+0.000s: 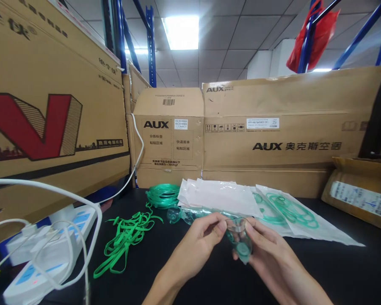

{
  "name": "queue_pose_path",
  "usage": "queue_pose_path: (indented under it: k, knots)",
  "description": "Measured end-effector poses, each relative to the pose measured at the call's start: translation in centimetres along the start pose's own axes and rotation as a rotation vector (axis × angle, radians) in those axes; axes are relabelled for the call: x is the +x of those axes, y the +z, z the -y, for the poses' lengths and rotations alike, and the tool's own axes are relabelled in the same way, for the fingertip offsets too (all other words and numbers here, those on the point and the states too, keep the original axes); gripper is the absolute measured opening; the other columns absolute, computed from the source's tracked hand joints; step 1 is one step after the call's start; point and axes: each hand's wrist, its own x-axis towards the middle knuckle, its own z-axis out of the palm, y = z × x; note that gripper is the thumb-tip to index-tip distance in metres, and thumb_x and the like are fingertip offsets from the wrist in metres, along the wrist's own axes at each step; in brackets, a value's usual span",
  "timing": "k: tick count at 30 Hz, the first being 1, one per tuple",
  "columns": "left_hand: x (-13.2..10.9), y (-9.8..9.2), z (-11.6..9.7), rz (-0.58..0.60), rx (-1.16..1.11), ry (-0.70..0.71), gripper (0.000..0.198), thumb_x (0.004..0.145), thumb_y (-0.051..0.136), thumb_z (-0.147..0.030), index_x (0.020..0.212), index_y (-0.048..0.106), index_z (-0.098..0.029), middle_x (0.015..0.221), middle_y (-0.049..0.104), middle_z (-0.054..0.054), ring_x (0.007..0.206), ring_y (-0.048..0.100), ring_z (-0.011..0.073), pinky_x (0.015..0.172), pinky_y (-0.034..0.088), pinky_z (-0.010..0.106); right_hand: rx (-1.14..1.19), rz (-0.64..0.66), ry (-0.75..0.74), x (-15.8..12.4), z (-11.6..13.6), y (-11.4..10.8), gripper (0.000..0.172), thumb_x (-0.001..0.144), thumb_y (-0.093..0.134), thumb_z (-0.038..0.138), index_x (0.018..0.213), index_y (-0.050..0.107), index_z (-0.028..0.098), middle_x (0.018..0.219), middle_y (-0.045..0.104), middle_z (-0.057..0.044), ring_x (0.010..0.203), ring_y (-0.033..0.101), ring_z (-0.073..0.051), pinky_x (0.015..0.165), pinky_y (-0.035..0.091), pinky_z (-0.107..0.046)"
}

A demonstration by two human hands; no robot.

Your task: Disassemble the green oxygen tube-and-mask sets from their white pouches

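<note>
A clear green plastic breathing mask [242,245] is held between both hands, above the black tabletop. My left hand [200,239] pinches its upper left edge between thumb and index finger. Around its right side, the thumb and fingers of my right hand [268,245] are closed. Just behind the hands lie more clear green masks [187,215], partly hidden. To the left is a loose tangle of green elastic straps [128,237]. Beyond it sits a coil of green tubing [163,195].
White pouches [220,195] lie at the back, and a clear-faced pouch [292,209] shows green tubing. A white power strip [55,258] with cables occupies the left. Cardboard boxes [282,163] wall the back; a taped carton [362,190] stands right.
</note>
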Motion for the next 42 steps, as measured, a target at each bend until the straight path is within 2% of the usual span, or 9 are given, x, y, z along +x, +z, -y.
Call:
queue_pose_path:
  k: [4, 8, 16, 22, 26, 29, 34, 37, 42]
  knots:
    - [0.0, 0.3, 0.2, 0.024, -0.043, -0.039, 0.026, 0.096, 0.067, -0.041, 0.104, 0.068, -0.017, 0.098, 0.066, 0.003, 0.092, 0.062, 0.0173, 0.097, 0.043, 0.031, 0.025, 0.014, 0.006, 0.0, 0.3, 0.0, 0.028, 0.080, 0.082, 0.044, 0.081, 0.074, 0.017, 0.082, 0.061, -0.005, 0.073, 0.052, -0.017, 0.066, 0.050, -0.032]
    - [0.1, 0.2, 0.5, -0.023, -0.049, -0.075, 0.025, 0.091, 0.074, -0.040, 0.099, 0.069, -0.017, 0.098, 0.066, 0.003, 0.097, 0.060, 0.0183, 0.096, 0.043, 0.031, -0.035, 0.025, -0.019, -0.3, 0.6, 0.4, 0.030, 0.081, 0.081, 0.047, 0.085, 0.073, 0.019, 0.084, 0.061, -0.005, 0.076, 0.052, -0.018, 0.067, 0.047, -0.032]
    - [-0.1, 0.1, 0.5, 0.006, -0.121, -0.098, 0.025, 0.085, 0.081, -0.036, 0.090, 0.067, -0.017, 0.093, 0.065, 0.002, 0.094, 0.060, 0.0179, 0.092, 0.043, 0.030, -0.162, 0.048, -0.006, -0.6, 0.9, 0.1, 0.029, 0.081, 0.082, 0.045, 0.085, 0.071, 0.019, 0.077, 0.056, -0.001, 0.072, 0.048, -0.016, 0.063, 0.038, -0.027]
    - [-0.1, 0.3, 0.4, -0.007, -0.052, -0.090, 0.027, 0.084, 0.081, -0.038, 0.090, 0.066, -0.016, 0.095, 0.066, 0.004, 0.099, 0.061, 0.0199, 0.094, 0.043, 0.032, -0.129, 0.092, 0.104, -0.5, 1.0, -0.4, 0.034, 0.081, 0.081, 0.048, 0.079, 0.067, 0.018, 0.072, 0.053, -0.001, 0.065, 0.045, -0.014, 0.058, 0.040, -0.027]
    - [-0.2, 0.2, 0.1, -0.014, 0.052, -0.164, 0.026, 0.085, 0.079, -0.039, 0.093, 0.067, -0.017, 0.097, 0.067, 0.004, 0.095, 0.062, 0.0191, 0.092, 0.045, 0.031, -0.366, -0.053, -0.061, -0.2, 0.7, -0.7, 0.042, 0.077, 0.085, 0.050, 0.106, 0.068, 0.026, 0.096, 0.064, -0.004, 0.086, 0.060, -0.022, 0.060, 0.050, -0.028]
    - [-0.4, -0.2, -0.1, -0.014, 0.067, -0.222, 0.028, 0.085, 0.078, -0.040, 0.097, 0.067, -0.017, 0.094, 0.069, 0.004, 0.096, 0.066, 0.0204, 0.090, 0.047, 0.030, -0.616, -0.011, -0.237, 0.0, 0.5, -1.3, 0.049, 0.076, 0.086, 0.045, 0.118, 0.065, 0.031, 0.121, 0.065, -0.007, 0.111, 0.062, -0.028, 0.071, 0.055, -0.031]
    - [-1.5, -2.2, -1.0, -0.042, 0.577, -0.221, 0.029, 0.094, 0.065, -0.048, 0.101, 0.075, -0.023, 0.097, 0.075, 0.004, 0.096, 0.068, 0.0238, 0.085, 0.046, 0.032, -1.057, 0.126, -0.269, 0.0, 0.6, -3.1, 0.033, 0.086, 0.076, 0.047, 0.117, 0.074, 0.033, 0.121, 0.072, -0.006, 0.116, 0.064, -0.033, 0.096, 0.050, -0.041]
    - [-2.3, -4.3, -1.6, -0.199, 0.967, -0.224, 0.026, 0.097, 0.060, -0.046, 0.098, 0.076, -0.025, 0.100, 0.076, 0.003, 0.096, 0.067, 0.0242, 0.082, 0.044, 0.033, -1.257, 0.148, -0.116, -0.2, 0.4, -4.4, 0.041, 0.088, 0.069, 0.060, 0.121, 0.074, 0.037, 0.126, 0.072, -0.005, 0.119, 0.063, -0.036, 0.104, 0.047, -0.047]
    - [-3.6, -8.8, -1.7, -0.417, 1.468, -0.399, 0.020, 0.096, 0.064, -0.034, 0.108, 0.074, -0.023, 0.113, 0.073, 0.007, 0.111, 0.060, 0.0294, 0.089, 0.043, 0.038, -1.416, 0.267, 0.039, -0.9, 0.0, -5.6, 0.050, 0.093, 0.053, 0.071, 0.132, 0.066, 0.044, 0.144, 0.061, 0.001, 0.138, 0.052, -0.031, 0.118, 0.038, -0.047]
